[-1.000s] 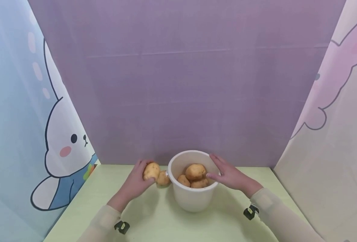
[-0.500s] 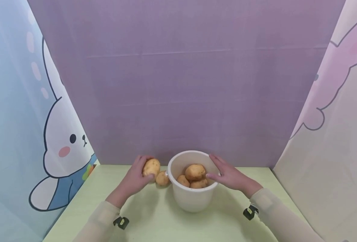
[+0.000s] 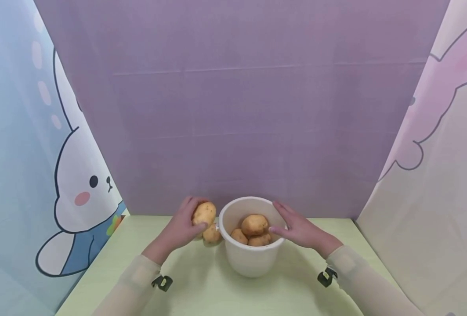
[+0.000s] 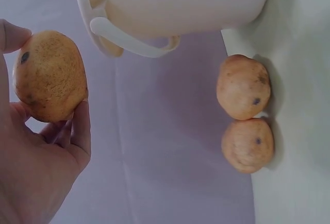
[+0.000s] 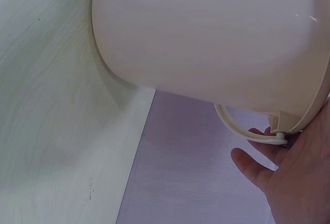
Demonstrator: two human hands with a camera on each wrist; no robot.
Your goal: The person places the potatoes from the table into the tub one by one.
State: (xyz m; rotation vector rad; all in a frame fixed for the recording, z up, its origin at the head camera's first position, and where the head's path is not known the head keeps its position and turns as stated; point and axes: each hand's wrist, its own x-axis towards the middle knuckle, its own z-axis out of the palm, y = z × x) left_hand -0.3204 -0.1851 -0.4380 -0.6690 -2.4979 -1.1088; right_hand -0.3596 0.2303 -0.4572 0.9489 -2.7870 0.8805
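Observation:
My left hand [image 3: 182, 226] grips a potato [image 3: 204, 213] between thumb and fingers, just left of the white bucket [image 3: 253, 259]. In the left wrist view this potato [image 4: 50, 75] is held up off the table, level with the bucket's rim. My right hand [image 3: 302, 228] holds the bucket's right rim, with the thumb over the inside and the fingers on the outer side by the handle [image 5: 247, 134]. Inside the bucket lie several potatoes [image 3: 255, 225]. On the table, two potatoes touch each other: one potato [image 4: 243, 87] nearer the bucket, another potato [image 4: 248, 145] farther left.
The pale green table [image 3: 233, 298] ends at a purple backdrop [image 3: 237, 109] close behind the bucket. Printed cartoon curtains [image 3: 16, 153] hang at both sides. The bucket's white handle [image 4: 129, 41] hangs along its far side.
My left hand has lifted the potato up and moved it slightly right, nearer the bucket's rim. The right hand and the bucket have stayed put.

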